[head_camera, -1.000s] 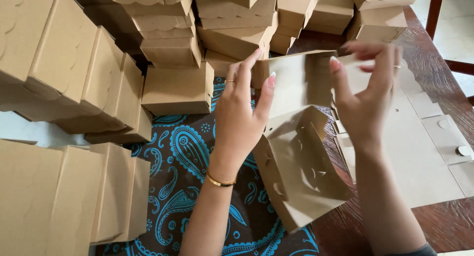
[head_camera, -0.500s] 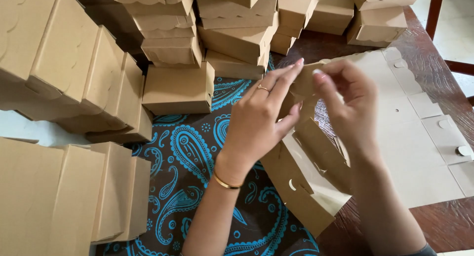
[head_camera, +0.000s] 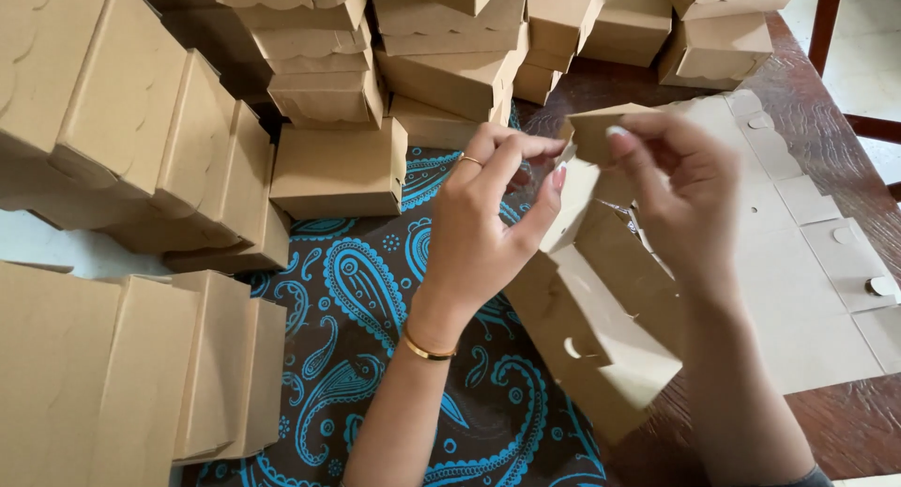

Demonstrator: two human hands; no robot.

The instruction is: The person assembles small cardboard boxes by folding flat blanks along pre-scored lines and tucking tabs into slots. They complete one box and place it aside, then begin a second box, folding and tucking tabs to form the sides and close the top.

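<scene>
both hands hold a half-folded brown box (head_camera: 601, 337) in the air above the table's (head_camera: 845, 421) near edge. the left hand (head_camera: 488, 224) grips its left side, thumb and fingers curled round a panel, a ring on one finger and a gold bangle (head_camera: 424, 348) at the wrist. the right hand (head_camera: 680, 201) pinches the top flap (head_camera: 596, 130) between thumb and fingertips. under the box lies a flat blank (head_camera: 807, 281) on the wood. a blue paisley cloth (head_camera: 366, 299) spreads below the left arm. stacks of folded boxes (head_camera: 328, 168) stand behind and to the left.
</scene>
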